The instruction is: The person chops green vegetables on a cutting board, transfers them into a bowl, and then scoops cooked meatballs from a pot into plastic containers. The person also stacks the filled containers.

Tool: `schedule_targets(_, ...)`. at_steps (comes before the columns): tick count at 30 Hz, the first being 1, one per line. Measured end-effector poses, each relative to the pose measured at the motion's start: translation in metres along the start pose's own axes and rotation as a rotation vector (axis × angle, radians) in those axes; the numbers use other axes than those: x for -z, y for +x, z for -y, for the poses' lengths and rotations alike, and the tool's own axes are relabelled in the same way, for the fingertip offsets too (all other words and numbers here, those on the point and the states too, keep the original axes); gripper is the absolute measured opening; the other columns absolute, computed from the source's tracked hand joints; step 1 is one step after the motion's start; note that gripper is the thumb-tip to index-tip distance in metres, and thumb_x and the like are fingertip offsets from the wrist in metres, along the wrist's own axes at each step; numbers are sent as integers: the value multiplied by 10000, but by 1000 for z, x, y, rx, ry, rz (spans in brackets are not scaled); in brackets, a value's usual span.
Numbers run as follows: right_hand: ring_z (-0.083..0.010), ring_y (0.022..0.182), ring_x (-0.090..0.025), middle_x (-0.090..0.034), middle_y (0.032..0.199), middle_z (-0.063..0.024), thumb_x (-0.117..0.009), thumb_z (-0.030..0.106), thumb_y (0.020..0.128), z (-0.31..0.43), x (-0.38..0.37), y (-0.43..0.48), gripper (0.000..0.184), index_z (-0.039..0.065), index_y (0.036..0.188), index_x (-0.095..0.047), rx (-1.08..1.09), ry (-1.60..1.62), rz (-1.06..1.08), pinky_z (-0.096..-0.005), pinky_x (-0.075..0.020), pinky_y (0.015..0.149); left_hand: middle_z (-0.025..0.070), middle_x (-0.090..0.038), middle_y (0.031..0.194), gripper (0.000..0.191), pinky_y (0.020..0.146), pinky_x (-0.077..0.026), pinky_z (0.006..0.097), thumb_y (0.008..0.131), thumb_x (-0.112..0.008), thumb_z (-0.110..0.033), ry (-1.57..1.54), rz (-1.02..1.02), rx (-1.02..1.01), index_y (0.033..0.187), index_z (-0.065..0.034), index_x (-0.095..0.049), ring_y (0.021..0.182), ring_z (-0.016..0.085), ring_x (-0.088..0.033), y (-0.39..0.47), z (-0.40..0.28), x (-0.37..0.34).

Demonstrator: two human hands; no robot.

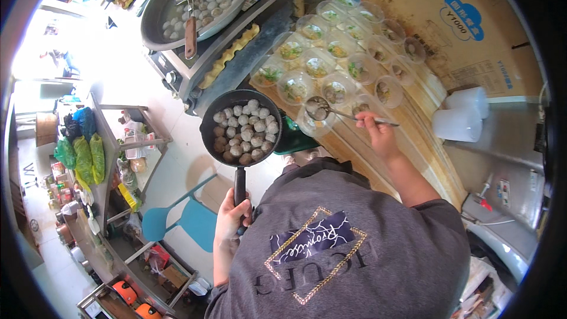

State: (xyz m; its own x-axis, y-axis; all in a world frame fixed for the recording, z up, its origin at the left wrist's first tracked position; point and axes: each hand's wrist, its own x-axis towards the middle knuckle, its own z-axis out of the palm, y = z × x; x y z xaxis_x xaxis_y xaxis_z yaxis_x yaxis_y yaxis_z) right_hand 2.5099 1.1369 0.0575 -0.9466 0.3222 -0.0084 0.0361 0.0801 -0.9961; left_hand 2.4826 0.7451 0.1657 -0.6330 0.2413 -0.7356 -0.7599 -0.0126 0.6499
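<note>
My left hand (pixel 232 217) grips the handle of a black frying pan (pixel 240 181), held level in front of me. The pan carries many meatballs (pixel 246 134), greyish and round. In my right hand (pixel 378 135) is a metal spoon (pixel 317 108), its bowl over the nearest clear plastic bowl (pixel 315 129); what lies in the spoon looks like meatballs. Several more round plastic bowls (pixel 316 67) stand in rows on the wooden board (pixel 350 141), with chopped greens and orange-brown bits inside. Some of the bowls at the right also seem to hold meatballs.
A large metal basin (pixel 155 40) of meatballs in liquid sits on a cooker (pixel 177 71), with a wood-handled skimmer (pixel 190 37) across its rim. Stacked plastic containers (pixel 458 117) and a printed cardboard box (pixel 425 13) are right. A teal chair (pixel 195 221) and cluttered shelves (pixel 102 150) stand left.
</note>
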Motion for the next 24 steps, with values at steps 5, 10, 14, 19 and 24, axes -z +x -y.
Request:
schedule_targets(5, -267, 812, -581, -645, 923, -73, -616, 100, 848, 22, -4, 3, 192, 143, 1027, -673, 430, -591, 287, -343, -465, 715, 13, -451, 634, 192, 405, -336, 218, 863, -565, -38, 12, -2, 5, 1021, -58, -459, 435, 92, -405, 1, -2, 5)
schedule_targets(10, -243, 802, -574, -648, 917, -39, -660, 146, 806, 72, -36, 21, 184, 148, 988, -688, 643, -512, 329, -339, -468, 715, 10, -451, 636, 205, 412, -314, 198, 851, -570, -38, 30, 4, 5, 1028, -41, -467, 451, 82, -409, 2, -4, 0)
schedule_targets(14, -221, 817, -570, -655, 899, -7, -672, 169, 805, 69, -66, 51, 159, 154, 963, -693, 744, -496, 608, -330, -474, 722, 3, -463, 643, 179, 419, -333, 204, 866, -566, -41, 79, 35, 4, 994, -65, -443, 458, 81, -423, 3, -3, 2)
schedule_targets(19, -221, 801, -549, -656, 872, -3, -671, 162, 815, 70, -80, 66, 122, 142, 933, -694, 723, -449, 738, -334, -459, 730, -5, -467, 657, 196, 437, -337, 195, 860, -586, -53, 90, 12, -13, 1001, -67, -450, 492, 68, -435, 4, 14, 9)
schedule_targets(24, -162, 800, -551, -664, 867, 0, -600, 158, 895, 56, -69, 84, 115, 125, 946, -698, 387, -283, 738, -295, -464, 759, -28, -468, 725, 200, 518, -352, 190, 850, -601, -59, 173, -3, 19, 1008, -64, -477, 590, 53, -445, -4, 9, 4)
